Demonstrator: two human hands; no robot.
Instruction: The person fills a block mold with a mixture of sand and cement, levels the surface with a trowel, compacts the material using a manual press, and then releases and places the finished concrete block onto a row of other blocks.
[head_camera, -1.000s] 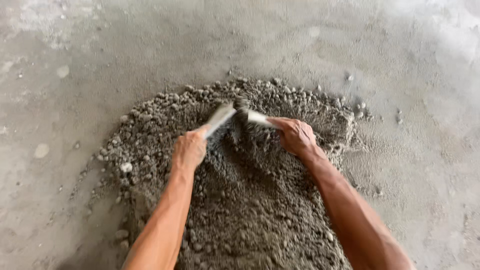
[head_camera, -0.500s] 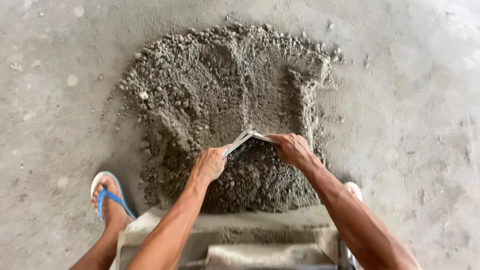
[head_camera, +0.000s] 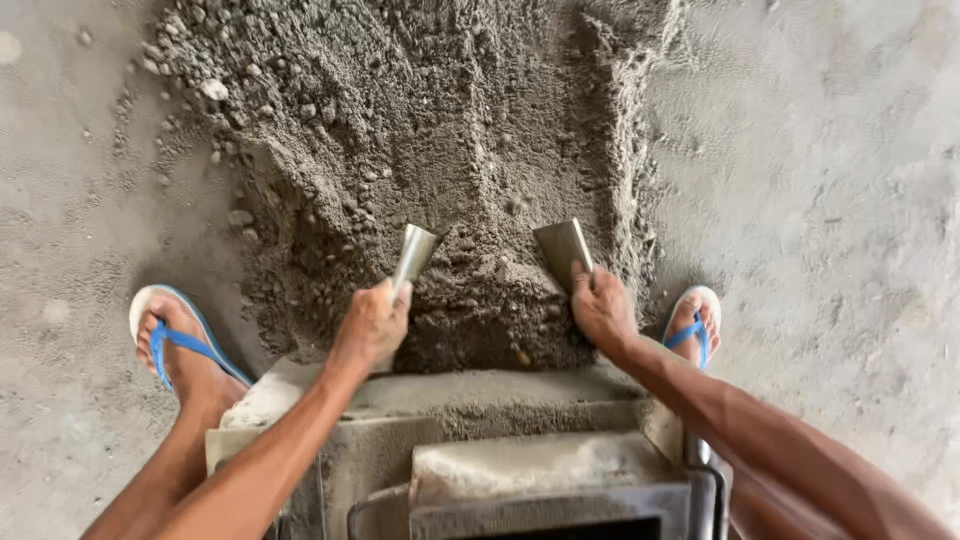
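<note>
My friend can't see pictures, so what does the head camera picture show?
Two bare hands, left hand and right hand, each grip a flat metal scraper dug into a grey pile of sandy gravel mix on a concrete floor. Feet in blue flip-flops flank a dusty metal box below.

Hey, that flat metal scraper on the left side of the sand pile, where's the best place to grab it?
Probably by the near, lower end of the left metal scraper, coming from the near side. The blade tilts up out of the sand and gravel pile with its far end free, and the left hand already wraps that near end. The right hand holds the right metal scraper likewise.
</note>
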